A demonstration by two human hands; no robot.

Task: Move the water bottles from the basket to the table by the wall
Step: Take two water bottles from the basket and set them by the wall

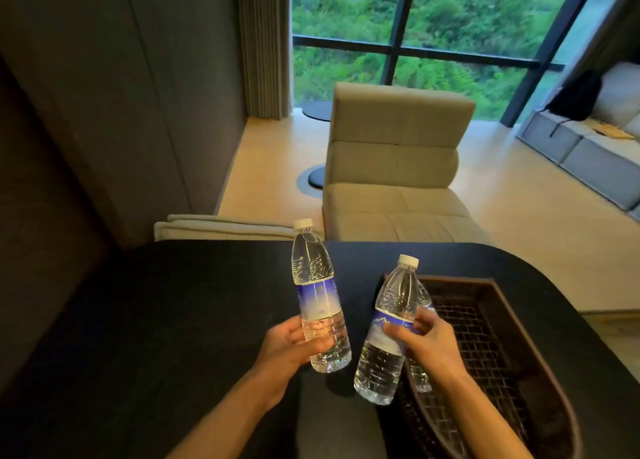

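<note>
My left hand [294, 346] grips the lower part of a clear water bottle [317, 296] with a blue label and white cap, held nearly upright above the black table [156, 320]. My right hand [427, 342] holds a second water bottle [389, 323] by its label, tilted, at the left rim of the dark woven basket [491, 341]. Behind that hand a third bottle [420, 372] shows partly inside the basket, mostly hidden.
The dark wall [86, 129] stands left of the table. A beige lounge chair [391, 168] sits beyond the table's far edge, with a folded blanket [221, 228] beside it. A grey sofa [588, 147] and large window [415, 36] lie further back.
</note>
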